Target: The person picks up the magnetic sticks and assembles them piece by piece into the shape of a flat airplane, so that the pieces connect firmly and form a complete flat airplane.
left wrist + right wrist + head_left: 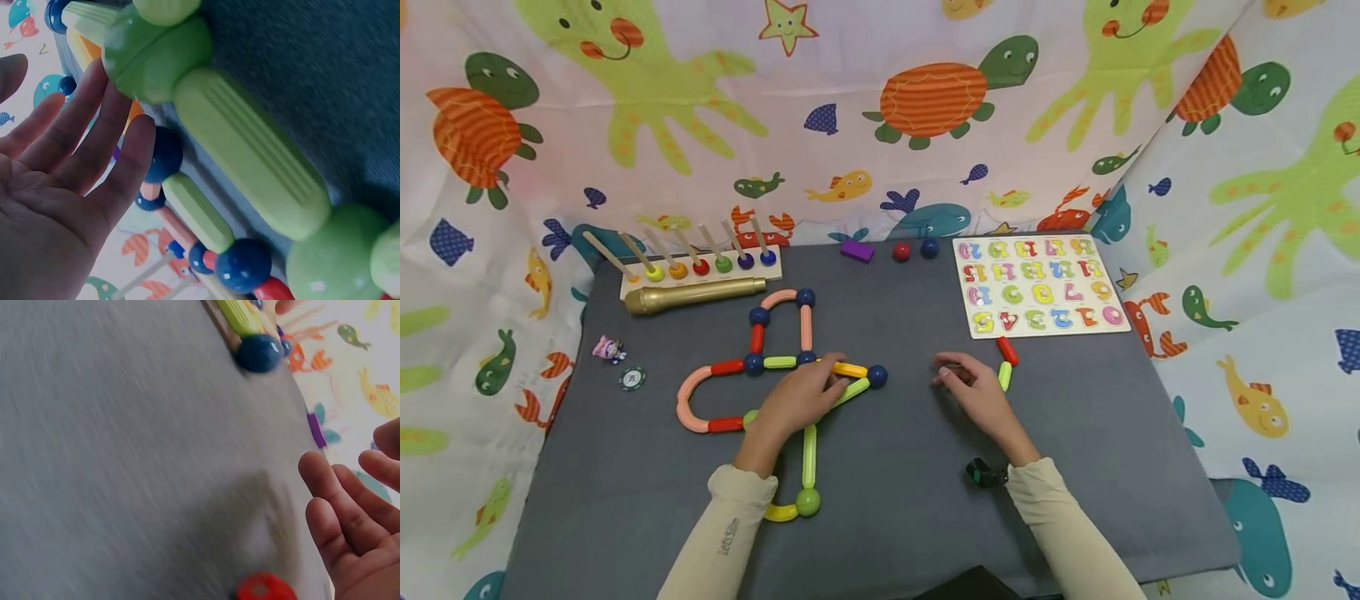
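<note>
A flat figure of magnetic rods and balls lies on the grey table; a red rod (pixel 727 424), a long light-green rod (pixel 809 457) and a dark blue ball (pixel 877 377) belong to it. Over its middle is my left hand (pixel 801 392), hiding part of the joints. In the left wrist view its fingers (pixel 128 156) extend loosely beside a green ball (pixel 156 56), gripping nothing. My right hand (pixel 977 392) hovers to the right of the figure, fingers slightly bent and holding nothing. Beside it lie a loose red rod (pixel 1007 351) and a short green rod (pixel 1004 377).
A number puzzle board (pixel 1037 283) lies at the back right. Red (pixel 901 251) and blue balls (pixel 929 247) and a purple block (pixel 857 252) are at the back edge. Back left are a peg board (pixel 715 265), a gold microphone-shaped thing (pixel 696 295), a figurine (pixel 609 350) and a chip (pixel 632 378).
</note>
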`<action>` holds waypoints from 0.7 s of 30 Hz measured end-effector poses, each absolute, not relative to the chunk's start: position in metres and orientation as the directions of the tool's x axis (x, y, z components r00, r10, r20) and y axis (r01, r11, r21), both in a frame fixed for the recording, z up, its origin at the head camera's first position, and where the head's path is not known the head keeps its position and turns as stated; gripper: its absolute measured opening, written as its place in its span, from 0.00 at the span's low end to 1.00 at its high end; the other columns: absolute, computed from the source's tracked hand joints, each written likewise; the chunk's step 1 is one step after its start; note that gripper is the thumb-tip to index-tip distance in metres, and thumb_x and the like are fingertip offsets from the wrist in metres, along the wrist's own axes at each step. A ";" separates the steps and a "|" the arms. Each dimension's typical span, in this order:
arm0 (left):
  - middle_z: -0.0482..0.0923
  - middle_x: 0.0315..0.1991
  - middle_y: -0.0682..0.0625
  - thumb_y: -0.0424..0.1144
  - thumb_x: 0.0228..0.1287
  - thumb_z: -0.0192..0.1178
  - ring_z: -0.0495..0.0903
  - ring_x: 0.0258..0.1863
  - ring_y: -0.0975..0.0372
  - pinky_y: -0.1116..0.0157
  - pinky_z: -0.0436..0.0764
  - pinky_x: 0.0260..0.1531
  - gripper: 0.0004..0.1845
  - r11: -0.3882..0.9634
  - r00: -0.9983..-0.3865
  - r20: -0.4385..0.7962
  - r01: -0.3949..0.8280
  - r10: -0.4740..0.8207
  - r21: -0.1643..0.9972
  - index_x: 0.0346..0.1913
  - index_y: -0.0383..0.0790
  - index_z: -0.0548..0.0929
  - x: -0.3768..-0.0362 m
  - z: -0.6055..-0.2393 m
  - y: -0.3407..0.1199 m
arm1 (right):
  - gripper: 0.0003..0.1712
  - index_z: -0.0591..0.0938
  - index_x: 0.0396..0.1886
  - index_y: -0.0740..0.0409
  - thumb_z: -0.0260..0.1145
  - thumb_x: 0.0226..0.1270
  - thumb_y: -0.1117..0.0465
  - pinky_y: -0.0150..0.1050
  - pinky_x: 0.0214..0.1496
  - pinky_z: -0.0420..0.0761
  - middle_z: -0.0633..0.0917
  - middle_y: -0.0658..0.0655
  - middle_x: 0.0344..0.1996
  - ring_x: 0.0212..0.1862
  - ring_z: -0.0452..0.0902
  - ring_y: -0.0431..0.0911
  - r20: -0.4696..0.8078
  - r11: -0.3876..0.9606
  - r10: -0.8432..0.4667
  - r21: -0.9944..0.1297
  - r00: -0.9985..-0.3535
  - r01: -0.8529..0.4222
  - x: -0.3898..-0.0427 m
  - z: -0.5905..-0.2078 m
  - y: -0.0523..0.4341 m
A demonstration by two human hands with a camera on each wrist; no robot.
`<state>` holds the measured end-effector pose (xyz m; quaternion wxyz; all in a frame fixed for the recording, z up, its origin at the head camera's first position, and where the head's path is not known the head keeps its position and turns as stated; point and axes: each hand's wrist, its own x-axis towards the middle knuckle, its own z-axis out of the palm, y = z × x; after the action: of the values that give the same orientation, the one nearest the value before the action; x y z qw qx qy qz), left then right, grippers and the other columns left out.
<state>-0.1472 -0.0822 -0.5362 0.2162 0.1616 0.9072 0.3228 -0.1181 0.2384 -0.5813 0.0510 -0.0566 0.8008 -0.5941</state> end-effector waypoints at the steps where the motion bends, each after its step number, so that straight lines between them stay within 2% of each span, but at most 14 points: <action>1: 0.83 0.41 0.52 0.43 0.82 0.60 0.78 0.31 0.60 0.59 0.78 0.36 0.26 0.735 -0.853 -0.294 0.144 0.432 0.662 0.76 0.39 0.73 -0.148 -0.537 -0.081 | 0.19 0.81 0.66 0.70 0.62 0.84 0.63 0.30 0.43 0.79 0.86 0.69 0.58 0.52 0.87 0.61 -0.013 0.296 -0.147 -0.955 -0.989 -0.032 -0.122 -0.579 0.242; 5: 0.80 0.35 0.53 0.43 0.82 0.60 0.77 0.28 0.59 0.59 0.76 0.32 0.30 0.736 -0.838 -0.330 0.120 0.435 0.666 0.80 0.40 0.68 -0.151 -0.541 -0.074 | 0.20 0.80 0.66 0.73 0.63 0.83 0.64 0.28 0.51 0.80 0.85 0.72 0.58 0.52 0.87 0.62 -0.002 0.316 -0.131 -0.948 -0.991 -0.040 -0.148 -0.571 0.251; 7: 0.80 0.36 0.51 0.44 0.82 0.61 0.79 0.31 0.58 0.57 0.78 0.36 0.31 0.750 -0.827 -0.359 0.108 0.432 0.652 0.81 0.41 0.67 -0.152 -0.543 -0.070 | 0.20 0.81 0.65 0.73 0.63 0.82 0.65 0.28 0.51 0.79 0.85 0.72 0.57 0.52 0.87 0.61 0.008 0.339 -0.124 -0.939 -0.992 -0.051 -0.168 -0.565 0.250; 10: 0.85 0.50 0.46 0.46 0.81 0.61 0.83 0.44 0.53 0.51 0.81 0.49 0.32 0.775 -0.814 -0.393 0.106 0.427 0.623 0.81 0.42 0.67 -0.154 -0.545 -0.065 | 0.18 0.83 0.63 0.71 0.64 0.80 0.65 0.33 0.52 0.80 0.87 0.69 0.55 0.51 0.87 0.58 0.031 0.405 -0.124 -0.911 -0.992 -0.080 -0.201 -0.554 0.241; 14: 0.80 0.67 0.42 0.47 0.81 0.62 0.82 0.60 0.48 0.44 0.77 0.63 0.31 0.791 -0.807 -0.399 0.129 0.434 0.599 0.80 0.43 0.69 -0.156 -0.547 -0.059 | 0.18 0.84 0.63 0.67 0.63 0.79 0.63 0.47 0.57 0.80 0.86 0.65 0.57 0.54 0.84 0.57 0.055 0.499 -0.155 -0.858 -0.986 -0.126 -0.242 -0.537 0.225; 17: 0.81 0.66 0.42 0.47 0.81 0.62 0.83 0.60 0.47 0.44 0.78 0.62 0.29 0.796 -0.810 -0.393 0.143 0.435 0.588 0.78 0.44 0.71 -0.156 -0.548 -0.057 | 0.19 0.83 0.64 0.67 0.62 0.80 0.63 0.54 0.61 0.79 0.85 0.66 0.59 0.57 0.82 0.59 0.051 0.532 -0.178 -0.835 -0.983 -0.140 -0.269 -0.530 0.212; 21: 0.83 0.63 0.42 0.46 0.81 0.62 0.84 0.55 0.48 0.45 0.80 0.59 0.27 0.806 -0.826 -0.374 0.151 0.421 0.573 0.76 0.45 0.74 -0.153 -0.549 -0.059 | 0.22 0.81 0.68 0.66 0.62 0.80 0.62 0.56 0.62 0.77 0.82 0.66 0.63 0.59 0.80 0.59 0.006 0.594 -0.200 -0.795 -0.980 -0.126 -0.301 -0.528 0.197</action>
<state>-0.1529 -0.0592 -0.5486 0.2501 0.1559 0.9167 0.2697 -0.3010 0.1969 -0.5285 0.0420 -0.0916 0.8916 -0.4414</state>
